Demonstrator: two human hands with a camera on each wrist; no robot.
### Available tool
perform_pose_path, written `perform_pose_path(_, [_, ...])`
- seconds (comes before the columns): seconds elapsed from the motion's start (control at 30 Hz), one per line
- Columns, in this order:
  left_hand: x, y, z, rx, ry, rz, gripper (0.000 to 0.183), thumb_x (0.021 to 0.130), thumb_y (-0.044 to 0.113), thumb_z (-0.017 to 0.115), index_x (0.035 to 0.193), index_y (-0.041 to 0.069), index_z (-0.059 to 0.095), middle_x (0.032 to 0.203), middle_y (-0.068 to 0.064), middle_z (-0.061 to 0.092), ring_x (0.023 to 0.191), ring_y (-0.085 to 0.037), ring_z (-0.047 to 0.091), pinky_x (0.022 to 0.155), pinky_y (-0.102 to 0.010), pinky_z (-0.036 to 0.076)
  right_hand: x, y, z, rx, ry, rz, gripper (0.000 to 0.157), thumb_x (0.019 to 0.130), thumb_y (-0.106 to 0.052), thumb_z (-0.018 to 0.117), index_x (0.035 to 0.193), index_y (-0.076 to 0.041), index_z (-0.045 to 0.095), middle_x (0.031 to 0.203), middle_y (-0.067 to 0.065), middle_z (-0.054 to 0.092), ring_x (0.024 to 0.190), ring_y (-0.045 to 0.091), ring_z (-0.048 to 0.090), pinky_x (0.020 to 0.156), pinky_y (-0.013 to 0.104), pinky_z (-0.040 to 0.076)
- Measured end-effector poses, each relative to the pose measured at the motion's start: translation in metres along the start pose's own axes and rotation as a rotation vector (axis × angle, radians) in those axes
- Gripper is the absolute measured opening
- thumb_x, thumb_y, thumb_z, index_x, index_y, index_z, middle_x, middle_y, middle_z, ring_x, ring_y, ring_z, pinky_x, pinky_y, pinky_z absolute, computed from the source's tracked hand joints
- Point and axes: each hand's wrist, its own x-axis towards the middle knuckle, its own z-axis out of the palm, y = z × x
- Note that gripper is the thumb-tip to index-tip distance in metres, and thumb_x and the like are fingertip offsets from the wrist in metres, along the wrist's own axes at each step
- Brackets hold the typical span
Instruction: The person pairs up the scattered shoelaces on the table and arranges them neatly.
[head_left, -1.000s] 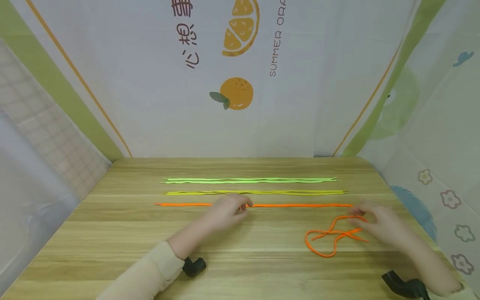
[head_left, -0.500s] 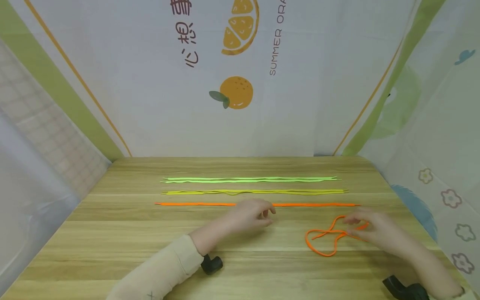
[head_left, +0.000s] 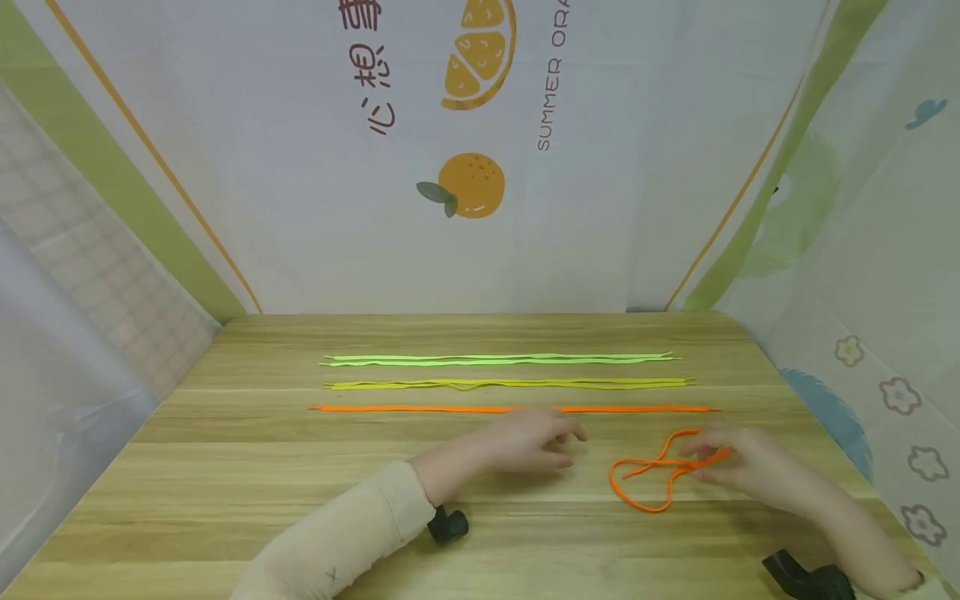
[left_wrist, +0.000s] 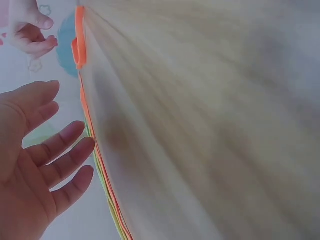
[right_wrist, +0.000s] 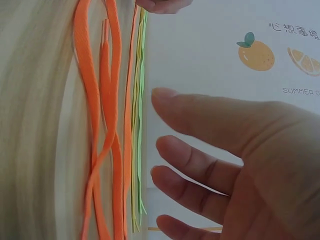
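Observation:
A loosely tangled orange shoelace point(head_left: 651, 509) lies on the right side of the table. My right hand point(head_left: 750, 467) is over its right end; in the right wrist view that hand's fingers are spread apart and hold nothing. Left of the tangle, my left hand point(head_left: 525, 440) hovers above the table with loosely bent fingers, nothing between them. It covers a little of the straight orange shoelace point(head_left: 405, 408), which is stretched out sideways. Farther back lie a pair of yellow shoelaces point(head_left: 555, 383) and, behind those, a pair of light green shoelaces point(head_left: 465, 363), all roughly parallel.
The wooden table point(head_left: 225, 467) meets a white printed curtain point(head_left: 300, 250) at its back edge. More fabric hangs along both sides. Black wrist mounts point(head_left: 448, 527) sit under each forearm, close to the tabletop.
My left hand has moved right along the straight orange shoelace and slightly nearer. My right hand has shifted slightly left and nearer over the tangled one. The laces look unmoved.

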Motion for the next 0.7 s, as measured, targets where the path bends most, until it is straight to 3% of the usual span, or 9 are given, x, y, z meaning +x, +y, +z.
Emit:
perform_pose_path(0.1, [0.004,0.003,0.001,-0.013,-0.035,0.006,0.037,0.094,0.026,0.062,0.130,0.018,0.056,0.120,0.004,0.058,0.101,-0.003,0.055,0.083,-0.018,0.043,0.000,0.001,0.001,0.011,-0.011,-0.020,0.026,0.084,-0.025,0.074,0.108,-0.015,0.069,0.095,-0.011,0.061,0.087,0.007,0.056,0.069,0.030,0.049])
perform_pose_path(0.33, [0.009,0.010,0.002,-0.053,-0.096,0.007,0.042,0.093,0.026,0.064,0.133,0.020,0.054,0.099,0.005,0.050,0.080,-0.003,0.047,0.067,-0.017,0.040,0.003,0.004,0.005,-0.009,-0.008,-0.042,0.027,0.082,-0.027,0.076,0.107,-0.020,0.070,0.098,-0.012,0.062,0.091,0.008,0.056,0.071,0.033,0.049])
perform_pose_path(0.7, [0.019,0.013,0.007,0.046,-0.146,0.033,0.045,0.093,0.032,0.064,0.136,0.026,0.053,0.099,0.007,0.049,0.084,-0.001,0.047,0.068,-0.015,0.039,0.005,0.011,0.012,0.063,-0.041,-0.114,0.028,0.080,-0.027,0.077,0.106,-0.018,0.072,0.098,-0.010,0.062,0.087,0.009,0.055,0.068,0.029,0.048])
